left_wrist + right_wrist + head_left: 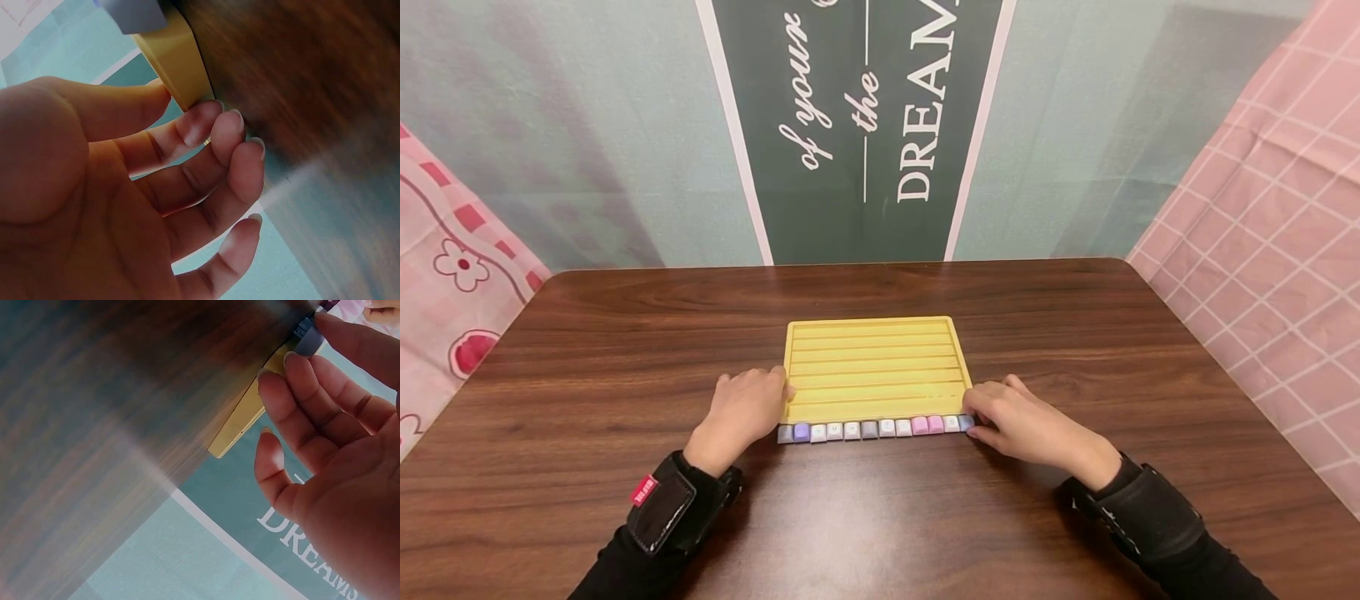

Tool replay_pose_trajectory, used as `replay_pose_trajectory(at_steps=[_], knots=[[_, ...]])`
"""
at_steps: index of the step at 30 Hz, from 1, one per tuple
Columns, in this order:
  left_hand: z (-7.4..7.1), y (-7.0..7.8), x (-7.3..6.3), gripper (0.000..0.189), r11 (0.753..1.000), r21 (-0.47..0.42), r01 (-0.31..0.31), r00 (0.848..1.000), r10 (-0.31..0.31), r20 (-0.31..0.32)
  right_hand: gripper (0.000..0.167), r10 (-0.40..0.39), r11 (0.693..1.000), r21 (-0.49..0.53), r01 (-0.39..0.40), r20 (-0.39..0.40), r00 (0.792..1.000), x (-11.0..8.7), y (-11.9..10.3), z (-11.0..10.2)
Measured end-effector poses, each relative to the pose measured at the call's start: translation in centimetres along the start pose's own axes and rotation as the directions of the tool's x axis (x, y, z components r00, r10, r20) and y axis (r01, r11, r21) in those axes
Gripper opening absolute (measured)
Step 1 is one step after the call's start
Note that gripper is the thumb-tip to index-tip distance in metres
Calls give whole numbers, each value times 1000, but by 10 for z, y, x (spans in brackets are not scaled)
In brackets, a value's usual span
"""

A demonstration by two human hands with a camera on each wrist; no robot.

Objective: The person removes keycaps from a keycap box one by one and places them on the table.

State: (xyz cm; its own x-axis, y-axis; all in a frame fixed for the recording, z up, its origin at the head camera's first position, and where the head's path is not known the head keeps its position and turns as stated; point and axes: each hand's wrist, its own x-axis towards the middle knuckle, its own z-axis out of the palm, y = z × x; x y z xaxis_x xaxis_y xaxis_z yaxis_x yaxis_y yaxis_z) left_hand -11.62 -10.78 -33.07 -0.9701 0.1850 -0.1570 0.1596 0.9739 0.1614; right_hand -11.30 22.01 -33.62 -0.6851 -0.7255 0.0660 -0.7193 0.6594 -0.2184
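A shallow yellow tray (876, 368) with several long ridged slots lies flat on the table. Along its near edge runs a row of keycaps (869, 430) in grey, purple, white, pink and blue-grey. My left hand (747, 408) grips the tray's left side, thumb over the rim, fingers along the outer wall (178, 59). A grey keycap (136, 15) is just beyond that thumb. At the near right corner, my right hand (1026, 419) holds the blue-grey end keycap (307, 336) between thumb and index finger. Its other fingers rest by the tray's side wall (240, 422).
The brown wooden table (880, 533) extends around the tray. A teal curtain with a dark lettered panel (865, 167) hangs behind its far edge. Pink patterned cloth (456, 275) hangs at the left, pink grid cloth (1285, 217) at the right.
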Motion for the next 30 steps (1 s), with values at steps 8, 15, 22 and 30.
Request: replay_pose_trajectory(at_steps=[8,15,22,30], knots=[[0,0,1,20,1000,-6,6,1000,-6,10,21,12,1000,10,-12,17,1000,0,-1,-2],[0,0,1,20,1000,-1,2,1000,-2,4,18,12,1000,17,-12,-3,1000,0,0,-3],[1,0,1,20,1000,10,0,1000,0,-2,18,45,999,-8,-45,-43,998,2,2,-4],[-1,0,0,20,1000,15,0,1000,0,4,18,115,993,-25,-118,-103,988,4,5,-4]])
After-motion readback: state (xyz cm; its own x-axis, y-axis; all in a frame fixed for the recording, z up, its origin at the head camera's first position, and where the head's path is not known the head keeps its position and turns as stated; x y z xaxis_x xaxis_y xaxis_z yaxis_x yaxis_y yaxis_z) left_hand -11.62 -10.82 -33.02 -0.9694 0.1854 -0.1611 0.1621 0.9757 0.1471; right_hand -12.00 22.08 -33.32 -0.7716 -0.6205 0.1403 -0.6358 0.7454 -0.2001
